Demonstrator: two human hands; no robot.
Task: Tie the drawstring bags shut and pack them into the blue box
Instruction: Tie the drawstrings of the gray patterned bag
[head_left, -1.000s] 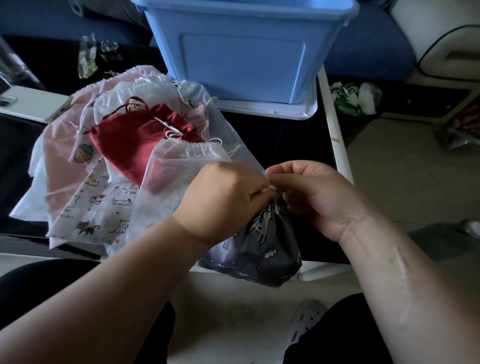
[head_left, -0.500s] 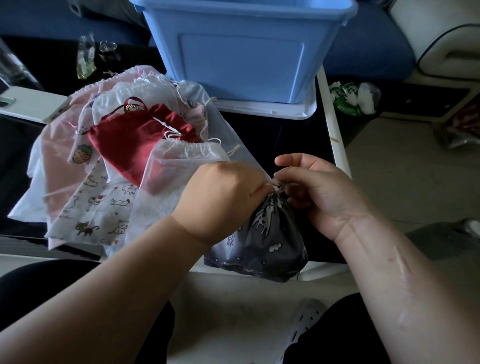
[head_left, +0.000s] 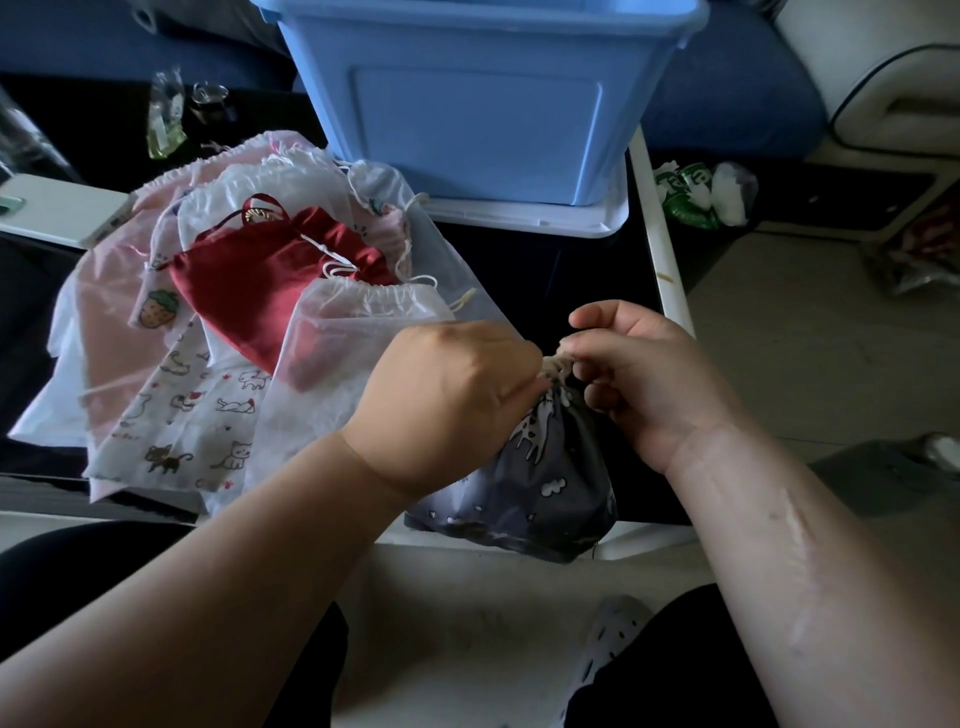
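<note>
1. The dark table (head_left: 545, 280) with its white rim runs from my lap to the far side.
2. The blue box (head_left: 478, 98) stands at the far middle of the table on a white lid (head_left: 524, 213); I cannot see into it.
3. A pile of bags lies spread on the left: a pink bag (head_left: 104, 291) underneath, a cat-print bag (head_left: 208, 415) nearer me, a red bag (head_left: 270, 280) on top, and a sheer white bag (head_left: 353, 332) overlapping the red one's near right part.
4. The grey bag (head_left: 550, 478), printed with white clouds, sits at the near edge of the table, right of the pile, its bottom hanging slightly over the rim and its mouth gathered tight.
5. My left hand (head_left: 447, 400) and right hand (head_left: 644, 374) meet over that gathered neck, fingers curled, both pinching there.
6. The pale drawstring (head_left: 556, 364) shows as a small bunch between my fingertips.
</note>
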